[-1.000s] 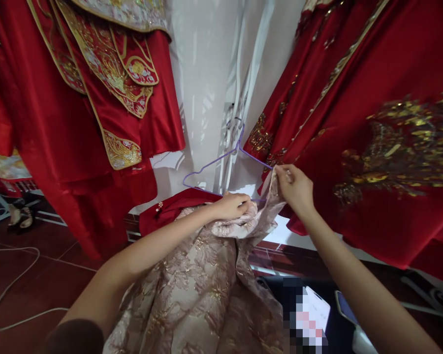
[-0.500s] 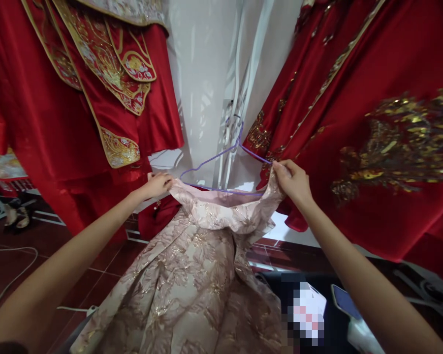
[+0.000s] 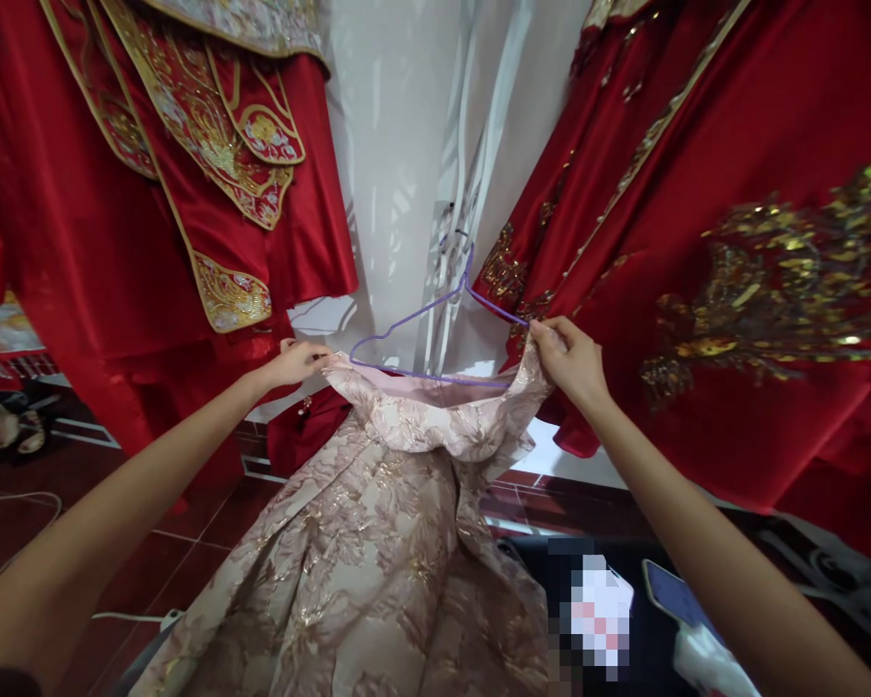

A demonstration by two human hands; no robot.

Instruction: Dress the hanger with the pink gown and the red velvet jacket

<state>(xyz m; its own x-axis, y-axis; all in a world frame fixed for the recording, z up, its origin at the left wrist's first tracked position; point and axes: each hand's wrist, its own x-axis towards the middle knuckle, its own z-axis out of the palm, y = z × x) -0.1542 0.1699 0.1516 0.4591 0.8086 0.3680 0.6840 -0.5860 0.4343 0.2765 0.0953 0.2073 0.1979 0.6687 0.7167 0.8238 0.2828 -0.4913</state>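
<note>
A pale pink brocade dress [image 3: 388, 513] with gold floral weave drapes down toward me, its wide neckline uppermost. Inside that neckline sits a thin purple hanger [image 3: 415, 312], hook pointing up and away. At the left end of the neckline, my left hand [image 3: 297, 364] is closed on the dress's shoulder edge, with the hanger's left corner just beside it. My right hand [image 3: 570, 362] pinches the opposite shoulder, where the hanger's right arm meets the cloth. The hanger's right tip is hidden there by my fingers and the fabric.
Red embroidered gowns hang at the left [image 3: 152, 242] and the right [image 3: 726, 242], with a pale curtain [image 3: 388, 174] between them. By my right forearm lie a phone [image 3: 678, 595] and a clear plastic bag [image 3: 707, 660] on a dark surface. Shoes [image 3: 21, 431] stand far left; a white cable [image 3: 135, 617] crosses the floor.
My left hand has drawn slightly outward to the left with the shoulder edge. The whole view has shifted a little; my right hand keeps its hold at the other shoulder.
</note>
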